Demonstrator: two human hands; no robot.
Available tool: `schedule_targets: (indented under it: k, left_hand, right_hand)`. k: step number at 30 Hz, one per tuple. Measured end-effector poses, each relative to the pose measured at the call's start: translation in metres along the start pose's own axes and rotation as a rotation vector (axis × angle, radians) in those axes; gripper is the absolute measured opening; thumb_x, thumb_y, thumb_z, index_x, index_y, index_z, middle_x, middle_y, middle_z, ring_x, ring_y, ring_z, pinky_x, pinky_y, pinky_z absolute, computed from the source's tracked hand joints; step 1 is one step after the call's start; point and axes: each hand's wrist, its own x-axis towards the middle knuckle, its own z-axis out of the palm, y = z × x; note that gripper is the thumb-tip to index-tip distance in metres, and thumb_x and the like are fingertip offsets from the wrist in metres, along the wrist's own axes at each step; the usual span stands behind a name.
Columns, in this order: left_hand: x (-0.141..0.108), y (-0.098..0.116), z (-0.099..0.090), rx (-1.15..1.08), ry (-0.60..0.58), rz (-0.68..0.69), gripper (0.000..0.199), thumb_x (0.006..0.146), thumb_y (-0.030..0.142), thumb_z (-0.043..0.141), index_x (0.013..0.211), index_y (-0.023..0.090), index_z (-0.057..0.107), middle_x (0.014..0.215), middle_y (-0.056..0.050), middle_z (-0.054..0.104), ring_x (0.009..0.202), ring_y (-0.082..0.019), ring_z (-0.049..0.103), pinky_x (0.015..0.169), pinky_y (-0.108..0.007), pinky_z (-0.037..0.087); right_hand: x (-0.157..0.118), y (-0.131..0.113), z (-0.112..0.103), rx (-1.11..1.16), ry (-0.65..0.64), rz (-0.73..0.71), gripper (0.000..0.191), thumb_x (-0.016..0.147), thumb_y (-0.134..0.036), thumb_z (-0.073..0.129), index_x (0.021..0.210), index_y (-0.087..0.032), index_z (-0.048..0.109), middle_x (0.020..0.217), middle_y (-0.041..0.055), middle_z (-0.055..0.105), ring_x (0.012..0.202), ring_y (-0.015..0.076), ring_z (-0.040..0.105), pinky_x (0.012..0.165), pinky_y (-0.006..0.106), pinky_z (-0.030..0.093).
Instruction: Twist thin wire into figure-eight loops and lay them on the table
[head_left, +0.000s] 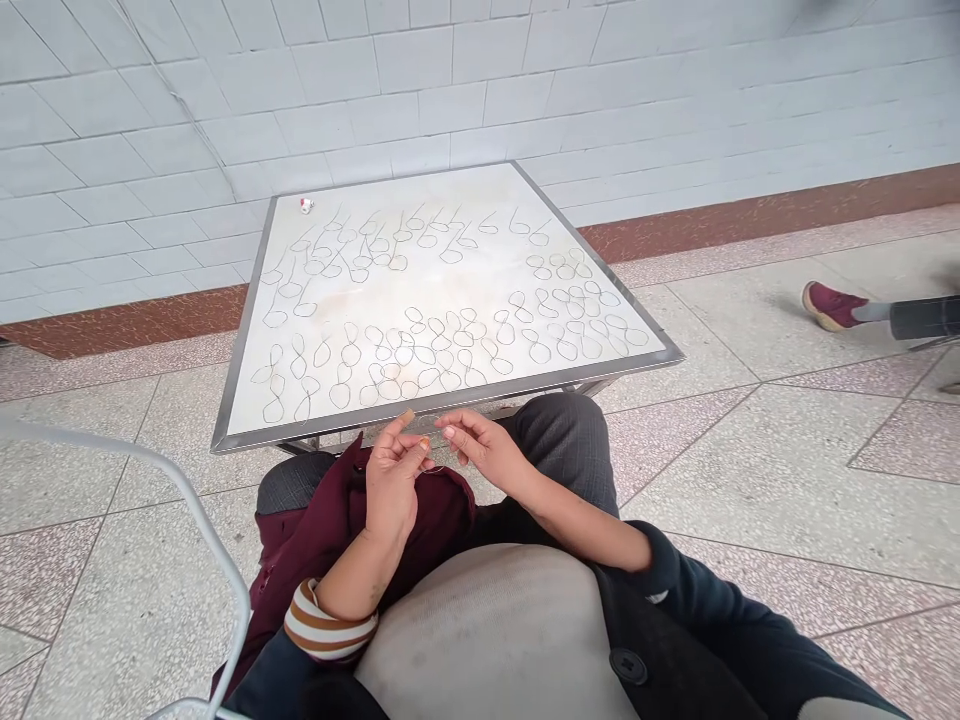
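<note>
Close together over my lap, just in front of the table's near edge, are my two hands. My left hand (394, 470) pinches with thumb and finger, and a thin wire (433, 470) shows faintly at its fingertips. My right hand (484, 452) has its thumb and fingers pressed together at the same wire, mostly hidden by the fingers. On the white table (442, 290) lie many thin bent wires. Those in front (420, 350) are mostly twisted into figure-eight loops. Toward the back, other wires (360, 262) have a single loop with a straight tail.
A small white and red object (307, 206) stands at the table's far left corner. A tiled wall (420, 60) rises behind the table. At left is a grey metal tube frame (217, 540). Another person's foot in a dark red shoe (832, 305) rests on the floor at right.
</note>
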Motion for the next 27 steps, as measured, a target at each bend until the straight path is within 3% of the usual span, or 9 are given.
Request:
schedule_targets:
  k: [4,8,13,18,27]
  left_hand:
    - [-0.002,0.001,0.000,-0.003,-0.084,-0.061,0.049,0.066,0.016,0.077,0.113,0.018,0.063,0.074,0.002,0.064,0.066,-0.010,0.057,0.060,-0.022,0.046]
    - [-0.003,0.003,0.000,-0.005,-0.139,-0.097,0.047,0.067,0.016,0.077,0.112,0.019,0.064,0.075,0.001,0.064,0.067,-0.010,0.057,0.060,-0.021,0.046]
    - [-0.002,0.005,-0.003,-0.074,-0.196,-0.176,0.042,0.066,0.011,0.077,0.106,0.019,0.067,0.073,0.002,0.062,0.065,-0.008,0.056,0.058,-0.019,0.043]
    - [-0.002,0.005,-0.005,-0.170,-0.317,-0.359,0.043,0.066,0.007,0.074,0.108,0.017,0.066,0.074,0.001,0.060,0.063,-0.007,0.053,0.054,-0.018,0.039]
    - [-0.005,0.011,-0.004,-0.321,-0.460,-0.493,0.035,0.065,0.005,0.069,0.098,0.016,0.066,0.071,0.001,0.053,0.059,-0.007,0.046,0.046,-0.017,0.032]
  right_hand:
    - [0.001,-0.008,-0.010,0.142,-0.089,-0.033,0.031,0.091,-0.044,0.051,0.112,-0.022,0.057,0.083,-0.0005,0.056,0.061,0.0091,0.052,0.055,0.023,0.049]
    - [-0.003,-0.007,-0.012,0.119,-0.101,-0.119,0.026,0.092,-0.039,0.053,0.110,-0.022,0.059,0.081,-0.0013,0.055,0.058,0.0078,0.051,0.055,0.022,0.050]
    - [-0.002,-0.005,-0.020,-0.100,-0.146,-0.369,0.030,0.096,-0.031,0.045,0.124,-0.026,0.056,0.104,0.0058,0.057,0.076,0.0122,0.059,0.064,0.028,0.055]
    - [0.007,-0.013,-0.033,-0.357,-0.189,-0.632,0.022,0.095,-0.029,0.050,0.106,-0.025,0.069,0.106,0.0079,0.058,0.099,0.0181,0.058,0.084,0.034,0.055]
    - [0.028,-0.037,-0.047,-0.385,-0.419,-0.740,0.022,0.095,-0.028,0.053,0.107,-0.026,0.071,0.105,0.0061,0.064,0.097,0.0154,0.060,0.083,0.031,0.054]
